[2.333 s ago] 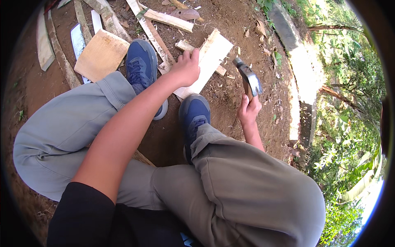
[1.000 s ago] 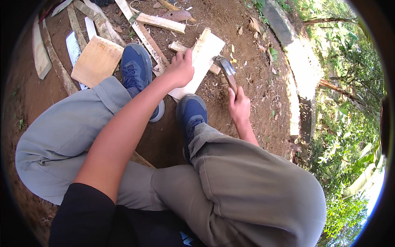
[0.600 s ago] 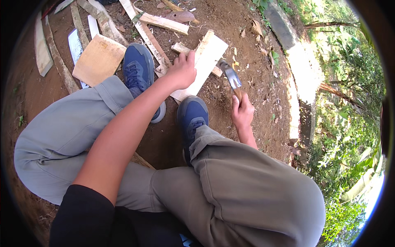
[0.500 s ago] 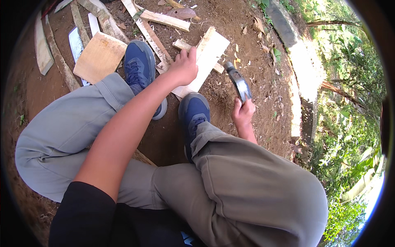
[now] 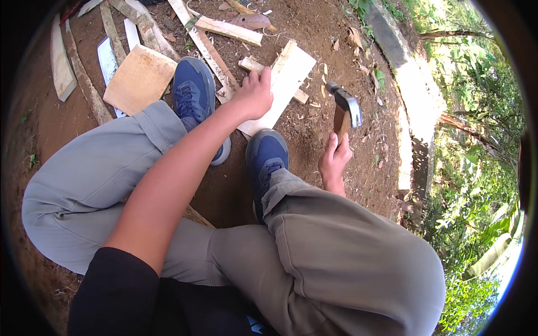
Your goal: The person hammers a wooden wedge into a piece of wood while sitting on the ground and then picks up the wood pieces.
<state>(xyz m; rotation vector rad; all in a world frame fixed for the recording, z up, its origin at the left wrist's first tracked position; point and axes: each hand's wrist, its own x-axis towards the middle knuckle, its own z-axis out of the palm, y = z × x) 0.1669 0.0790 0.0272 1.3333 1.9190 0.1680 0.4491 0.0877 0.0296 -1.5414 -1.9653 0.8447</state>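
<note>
My right hand [image 5: 335, 159] is wrapped around the wooden handle of a claw hammer [image 5: 348, 109], raised off the ground with its metal head away from me. To the left, a pale flat wooden board [image 5: 294, 73] lies slanted just beyond my shoes, with a narrow strip of wood [image 5: 283, 59] along its left edge. My left hand [image 5: 256, 96] is closed at that edge, fingers curled against the wood; whether something small is between the fingertips is hidden. A short wooden stick [image 5: 301, 96] pokes out from under the board's right side.
My blue shoes [image 5: 268, 151] stand close to the board. A squarish wood piece [image 5: 140, 78] and several long slats [image 5: 84, 78] lie on the left. Another stick [image 5: 230, 29] lies farther off. Bare soil with dry leaves surrounds them; a stone edge [image 5: 386, 33] runs along the right.
The hammer has swung slightly up and right, and its head has turned, showing more of the wooden handle. My left hand stays at the board.
</note>
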